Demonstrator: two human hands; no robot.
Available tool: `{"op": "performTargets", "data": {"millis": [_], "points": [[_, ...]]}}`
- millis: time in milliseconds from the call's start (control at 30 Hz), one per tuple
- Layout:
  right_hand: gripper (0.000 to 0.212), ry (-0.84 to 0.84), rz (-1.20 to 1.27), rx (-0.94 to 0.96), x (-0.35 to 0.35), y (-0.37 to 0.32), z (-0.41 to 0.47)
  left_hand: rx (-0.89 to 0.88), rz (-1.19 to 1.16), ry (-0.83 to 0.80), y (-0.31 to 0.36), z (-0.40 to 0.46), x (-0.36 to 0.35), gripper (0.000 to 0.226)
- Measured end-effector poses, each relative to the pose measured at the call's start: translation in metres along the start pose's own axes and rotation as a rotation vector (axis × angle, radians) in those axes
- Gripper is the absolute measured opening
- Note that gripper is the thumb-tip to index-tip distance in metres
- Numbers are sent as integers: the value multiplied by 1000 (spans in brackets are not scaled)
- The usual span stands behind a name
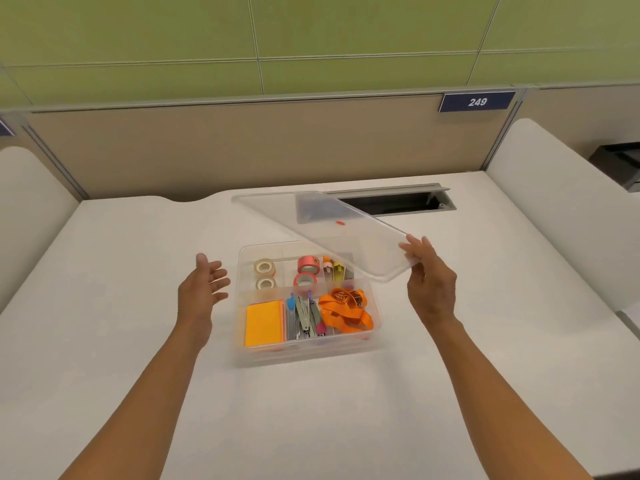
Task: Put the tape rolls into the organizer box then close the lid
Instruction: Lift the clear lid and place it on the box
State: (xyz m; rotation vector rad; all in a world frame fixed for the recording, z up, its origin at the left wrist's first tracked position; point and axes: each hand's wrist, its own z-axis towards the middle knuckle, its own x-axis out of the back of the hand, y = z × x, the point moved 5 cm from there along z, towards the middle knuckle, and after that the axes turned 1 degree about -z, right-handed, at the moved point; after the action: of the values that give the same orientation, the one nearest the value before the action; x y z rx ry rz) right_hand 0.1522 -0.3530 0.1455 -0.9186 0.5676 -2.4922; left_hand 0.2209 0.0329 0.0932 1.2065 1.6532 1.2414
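Note:
A clear organizer box (242,355) sits mid-table. Its back left compartment holds two beige tape rolls (265,274). Two red-pink tape rolls (307,271) lie in the compartment to the right of them. The clear lid (322,230) is held tilted in the air above the box's back right part. My right hand (429,278) grips the lid's near right corner. My left hand (204,289) hovers open just left of the box, palm facing it, touching nothing.
The box's front compartments hold orange sticky notes (263,323), staplers (306,317) and an orange lanyard (346,311). A cable slot (391,200) opens in the white table behind the lid. A beige partition with the sign 249 (477,102) closes off the back.

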Motion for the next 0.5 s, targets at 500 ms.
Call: {"op": "performTargets", "data": {"millis": [500], "points": [[30,-226,589,-560,-47,12,-13,150,-166,-225,-38,-5,35,24]]}}
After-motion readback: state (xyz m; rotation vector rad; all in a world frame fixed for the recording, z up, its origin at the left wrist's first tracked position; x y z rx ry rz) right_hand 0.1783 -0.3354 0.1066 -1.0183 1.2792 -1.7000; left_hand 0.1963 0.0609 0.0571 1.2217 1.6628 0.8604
